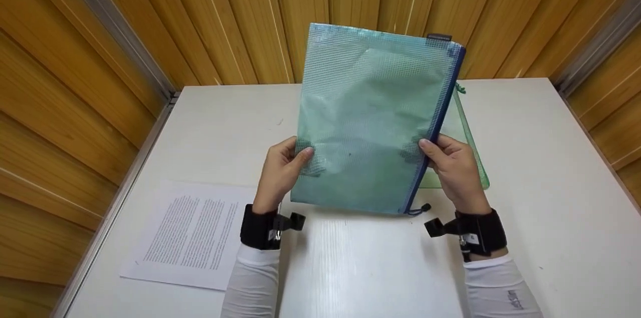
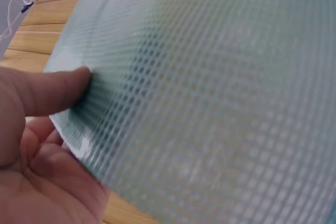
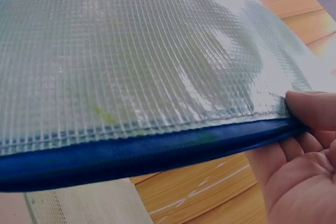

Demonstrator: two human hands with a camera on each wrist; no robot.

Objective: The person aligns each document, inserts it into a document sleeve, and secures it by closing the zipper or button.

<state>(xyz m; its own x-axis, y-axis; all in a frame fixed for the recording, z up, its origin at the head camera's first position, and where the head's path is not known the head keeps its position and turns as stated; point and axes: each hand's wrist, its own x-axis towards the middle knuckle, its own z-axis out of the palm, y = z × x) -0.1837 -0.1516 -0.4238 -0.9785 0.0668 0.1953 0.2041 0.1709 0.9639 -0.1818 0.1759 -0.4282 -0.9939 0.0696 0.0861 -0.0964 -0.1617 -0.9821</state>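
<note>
Standing in a corner of vertical wooden wall panelling (image 1: 210, 17), warm amber with pale grooves. Running down both corners, grey metal strips (image 1: 115, 27). Filling the lower view, a white table (image 1: 541, 168), catching soft even light and showing a faint sheen near its front edge.

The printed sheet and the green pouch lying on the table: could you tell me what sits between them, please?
In the head view, the blue-zipped mesh pouch, held up by the left hand and right hand, lies between the printed sheet and green pouch.
</note>
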